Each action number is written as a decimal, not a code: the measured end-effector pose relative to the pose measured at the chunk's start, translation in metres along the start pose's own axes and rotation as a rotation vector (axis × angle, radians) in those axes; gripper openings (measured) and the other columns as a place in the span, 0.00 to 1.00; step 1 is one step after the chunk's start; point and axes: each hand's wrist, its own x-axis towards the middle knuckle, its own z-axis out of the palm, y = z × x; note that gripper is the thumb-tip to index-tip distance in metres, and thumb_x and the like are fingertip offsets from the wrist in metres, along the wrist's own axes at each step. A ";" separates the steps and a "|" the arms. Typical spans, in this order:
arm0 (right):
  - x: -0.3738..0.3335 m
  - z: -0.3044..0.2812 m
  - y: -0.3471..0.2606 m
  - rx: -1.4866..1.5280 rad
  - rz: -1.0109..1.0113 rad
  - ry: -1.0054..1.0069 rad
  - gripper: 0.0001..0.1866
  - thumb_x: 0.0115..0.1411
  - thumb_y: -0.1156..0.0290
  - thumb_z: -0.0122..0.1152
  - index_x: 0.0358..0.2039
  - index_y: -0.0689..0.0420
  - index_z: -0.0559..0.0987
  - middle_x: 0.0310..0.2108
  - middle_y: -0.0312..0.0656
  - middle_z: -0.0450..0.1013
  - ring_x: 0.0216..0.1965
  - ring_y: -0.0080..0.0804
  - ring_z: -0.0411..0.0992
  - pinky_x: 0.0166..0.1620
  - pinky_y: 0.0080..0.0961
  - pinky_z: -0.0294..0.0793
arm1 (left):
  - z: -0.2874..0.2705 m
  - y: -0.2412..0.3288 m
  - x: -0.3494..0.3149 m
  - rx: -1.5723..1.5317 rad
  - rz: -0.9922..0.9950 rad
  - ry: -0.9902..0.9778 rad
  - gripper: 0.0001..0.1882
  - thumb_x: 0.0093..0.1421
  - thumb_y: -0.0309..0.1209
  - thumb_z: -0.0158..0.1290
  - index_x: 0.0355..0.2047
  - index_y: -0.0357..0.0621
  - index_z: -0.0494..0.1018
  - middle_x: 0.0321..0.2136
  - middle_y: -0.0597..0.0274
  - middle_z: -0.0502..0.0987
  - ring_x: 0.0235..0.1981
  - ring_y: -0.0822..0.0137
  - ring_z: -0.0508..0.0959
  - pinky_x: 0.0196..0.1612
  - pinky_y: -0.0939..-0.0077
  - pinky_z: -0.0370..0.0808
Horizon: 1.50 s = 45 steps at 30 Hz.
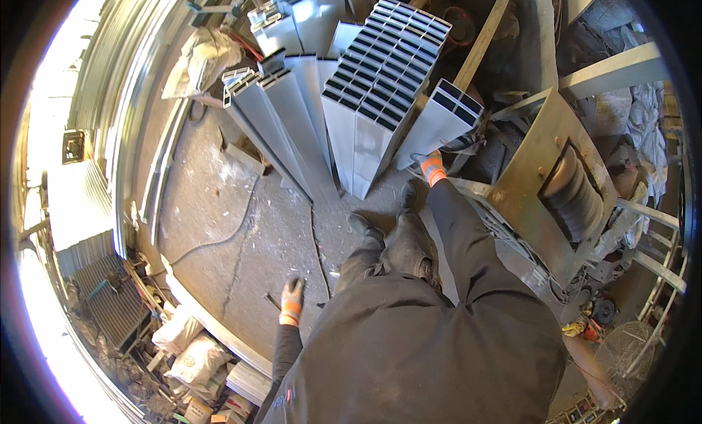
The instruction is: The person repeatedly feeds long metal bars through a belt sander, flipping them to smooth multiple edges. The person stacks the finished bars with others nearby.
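Note:
My right hand [431,166], in a grey work glove with an orange cuff, reaches forward to a small stack of rectangular metal tubes [436,124]. Its fingers close on the near side of these silvery tubes; part of the grip is hidden. Left of it stands a large bundle of the same tubes [351,142], upright with open ends facing up. My left hand [292,299], gloved alike, hangs low at my left side, away from the tubes. Its fingers point forward, loosely apart, and nothing shows in them. Dark thin pieces lie on the floor close by.
More metal profiles [281,117] stand left of the big bundle. A dark cable [314,241] runs over the floor. At right stands a metal panel [530,182] with a coiled roll. Long sheets and profiles [131,131] line the left; sacks [197,362] lie lower left.

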 end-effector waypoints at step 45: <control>0.025 -0.002 0.068 -1.029 -0.361 -0.457 0.26 0.79 0.46 0.56 0.69 0.41 0.84 0.69 0.49 0.81 0.69 0.59 0.78 0.73 0.51 0.74 | 0.049 0.071 0.015 0.078 0.257 0.178 0.37 0.70 0.53 0.69 0.67 0.36 0.79 0.59 0.37 0.86 0.63 0.41 0.84 0.67 0.51 0.80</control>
